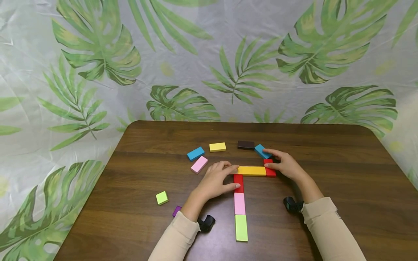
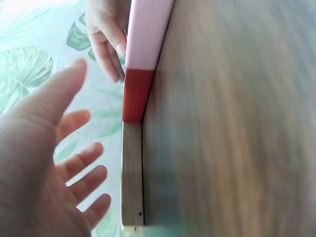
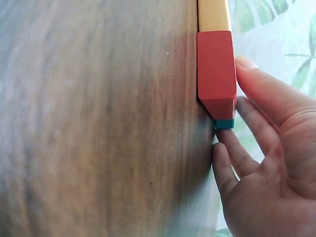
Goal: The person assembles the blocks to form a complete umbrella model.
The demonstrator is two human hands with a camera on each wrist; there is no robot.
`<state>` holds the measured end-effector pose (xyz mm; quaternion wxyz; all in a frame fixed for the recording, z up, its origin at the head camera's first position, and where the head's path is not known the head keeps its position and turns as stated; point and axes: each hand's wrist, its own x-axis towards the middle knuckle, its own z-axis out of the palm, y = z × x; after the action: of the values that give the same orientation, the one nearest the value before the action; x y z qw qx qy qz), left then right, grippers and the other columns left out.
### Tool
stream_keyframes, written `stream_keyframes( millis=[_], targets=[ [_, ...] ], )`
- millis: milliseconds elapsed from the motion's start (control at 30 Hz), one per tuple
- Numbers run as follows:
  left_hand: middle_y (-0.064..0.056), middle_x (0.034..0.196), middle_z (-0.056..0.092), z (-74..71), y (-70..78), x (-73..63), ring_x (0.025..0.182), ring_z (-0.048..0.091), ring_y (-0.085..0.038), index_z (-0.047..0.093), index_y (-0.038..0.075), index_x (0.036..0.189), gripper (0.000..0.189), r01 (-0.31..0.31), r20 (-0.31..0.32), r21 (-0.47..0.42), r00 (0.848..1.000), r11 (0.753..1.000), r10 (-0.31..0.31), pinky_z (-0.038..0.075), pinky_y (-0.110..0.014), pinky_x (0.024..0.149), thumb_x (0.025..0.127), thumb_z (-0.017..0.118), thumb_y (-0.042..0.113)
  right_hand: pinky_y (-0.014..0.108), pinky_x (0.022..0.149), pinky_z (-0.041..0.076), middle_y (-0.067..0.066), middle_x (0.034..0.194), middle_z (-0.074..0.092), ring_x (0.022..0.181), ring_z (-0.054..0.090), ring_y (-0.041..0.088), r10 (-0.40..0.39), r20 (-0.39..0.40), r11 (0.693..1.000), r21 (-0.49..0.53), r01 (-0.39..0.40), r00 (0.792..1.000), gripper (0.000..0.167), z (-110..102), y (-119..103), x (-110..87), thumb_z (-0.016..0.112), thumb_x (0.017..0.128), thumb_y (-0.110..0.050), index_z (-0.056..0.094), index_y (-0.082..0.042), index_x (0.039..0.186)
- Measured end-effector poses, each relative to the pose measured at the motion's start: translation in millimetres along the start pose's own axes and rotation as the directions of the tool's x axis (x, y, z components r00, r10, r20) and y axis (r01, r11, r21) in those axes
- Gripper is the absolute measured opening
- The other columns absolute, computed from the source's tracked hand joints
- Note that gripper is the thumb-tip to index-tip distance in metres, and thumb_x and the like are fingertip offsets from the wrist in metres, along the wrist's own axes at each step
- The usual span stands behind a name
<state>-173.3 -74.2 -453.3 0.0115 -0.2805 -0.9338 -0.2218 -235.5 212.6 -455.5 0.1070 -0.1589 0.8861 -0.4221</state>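
Backdrop [image 1: 183, 69]: creased cloth, leaf print. Bench [image 1: 343, 156]: dark wood grain. Left hand [image 1: 213, 183]: fingers spread wide, thumb over front red block [image 1: 239, 178]. Right hand [image 1: 288, 166]: fingers loosely parted, thumb at far red block [image 1: 270, 173], index on angled blue block [image 1: 260, 149]. Yellow bar [image 1: 252, 171]: long, smooth, flat on bench, abutting far red block. Lime [image 1: 241, 228] and pink [image 1: 240, 203] oblongs: end to end, continuing front red block's column
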Motion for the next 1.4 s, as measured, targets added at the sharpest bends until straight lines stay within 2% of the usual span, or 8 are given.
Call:
stream_keyframes(
  millis=[167, 300, 467, 567, 767, 967, 1167, 1400],
  targets=[
    [-0.002, 0.122, 0.044, -9.3, -3.3, -3.6, 0.111, 0.04, -0.018, 0.047, 0.019, 0.131, 0.057, -0.004, -0.102, -0.008, 0.995, 1.0, 0.003, 0.031, -0.04, 0.094, 0.083, 0.059, 0.046, 0.056, 0.093, 0.029, 0.027, 0.132, 0.036, 0.115, 0.037, 0.044, -0.003, -0.005, 1.0, 0.003, 0.003, 1.0, 0.057, 0.4, 0.4, -0.2, 0.064, 0.083, -0.027, 0.044, -0.007, 0.133],
    [-0.004, 0.122, 0.045, -18.2, -7.7, -8.0, 0.112, 0.041, -0.018, 0.048, 0.015, 0.13, 0.055, 0.008, -0.187, -0.027, 0.982, 1.0, -0.013, 0.031, -0.039, 0.095, 0.083, 0.061, 0.041, 0.055, 0.093, 0.03, 0.026, 0.132, 0.038, 0.113, 0.039, 0.042, -0.006, -0.011, 1.0, 0.009, 0.007, 1.0, 0.057, 0.5, 0.8, 0.1, 0.065, 0.083, -0.027, 0.044, -0.007, 0.132],
    [-0.006, 0.121, 0.046, -26.5, -15.8, -14.7, 0.11, 0.042, -0.022, 0.049, 0.013, 0.128, 0.054, 0.051, -0.265, -0.063, 0.962, 0.997, -0.066, 0.035, -0.041, 0.092, 0.082, 0.063, 0.038, 0.055, 0.093, 0.029, 0.026, 0.132, 0.038, 0.114, 0.039, 0.042, -0.003, -0.015, 1.0, 0.005, 0.003, 1.0, 0.056, 0.3, 0.9, 0.4, 0.065, 0.083, -0.027, 0.045, -0.008, 0.132],
    [-0.007, 0.122, 0.046, -29.3, -21.8, -19.3, 0.11, 0.043, -0.025, 0.049, 0.012, 0.128, 0.054, 0.094, -0.293, -0.1, 0.949, 0.991, -0.119, 0.035, -0.043, 0.091, 0.082, 0.064, 0.036, 0.056, 0.093, 0.029, 0.027, 0.132, 0.037, 0.115, 0.037, 0.044, -0.005, -0.014, 1.0, -0.001, 0.005, 1.0, 0.056, 0.6, 0.5, 0.4, 0.064, 0.083, -0.028, 0.045, -0.008, 0.132],
    [-0.01, 0.123, 0.046, -31.4, -35.6, -27.9, 0.112, 0.042, -0.028, 0.05, 0.011, 0.127, 0.053, 0.193, -0.319, -0.165, 0.917, 0.967, -0.237, 0.036, -0.045, 0.091, 0.081, 0.066, 0.032, 0.056, 0.093, 0.029, 0.027, 0.132, 0.037, 0.115, 0.038, 0.044, -0.014, -0.017, 1.0, -0.006, 0.014, 1.0, 0.056, 1.3, 1.2, 0.7, 0.064, 0.083, -0.028, 0.045, -0.007, 0.131],
    [-0.011, 0.121, 0.047, -31.8, -46.1, -34.2, 0.106, 0.043, -0.027, 0.05, 0.009, 0.126, 0.053, 0.283, -0.307, -0.192, 0.892, 0.94, -0.331, 0.042, -0.04, 0.082, 0.081, 0.067, 0.029, 0.055, 0.093, 0.03, 0.027, 0.131, 0.038, 0.114, 0.039, 0.043, -0.017, -0.022, 1.0, -0.008, 0.016, 1.0, 0.056, 1.0, 2.0, 1.5, 0.065, 0.082, -0.027, 0.046, -0.007, 0.131],
    [-0.012, 0.121, 0.046, -29.0, -52.8, -38.1, 0.109, 0.042, -0.028, 0.048, 0.007, 0.128, 0.055, 0.302, -0.273, -0.232, 0.892, 0.925, -0.36, 0.04, -0.042, 0.087, 0.08, 0.068, 0.027, 0.054, 0.092, 0.031, 0.027, 0.129, 0.04, 0.112, 0.041, 0.042, -0.024, -0.029, 1.0, -0.006, 0.024, 0.999, 0.056, 1.3, 2.7, 1.4, 0.066, 0.082, -0.026, 0.046, -0.007, 0.13],
    [-0.016, 0.121, 0.046, -22.7, -60.9, -39.3, 0.112, 0.042, -0.031, 0.047, 0.004, 0.128, 0.055, 0.294, -0.256, -0.246, 0.899, 0.924, -0.355, 0.035, -0.043, 0.093, 0.08, 0.069, 0.021, 0.055, 0.093, 0.03, 0.026, 0.13, 0.04, 0.112, 0.041, 0.042, -0.016, -0.031, 1.0, -0.003, 0.016, 0.999, 0.056, 1.4, 4.4, 1.8, 0.066, 0.082, -0.027, 0.047, -0.008, 0.13]
  ],
)
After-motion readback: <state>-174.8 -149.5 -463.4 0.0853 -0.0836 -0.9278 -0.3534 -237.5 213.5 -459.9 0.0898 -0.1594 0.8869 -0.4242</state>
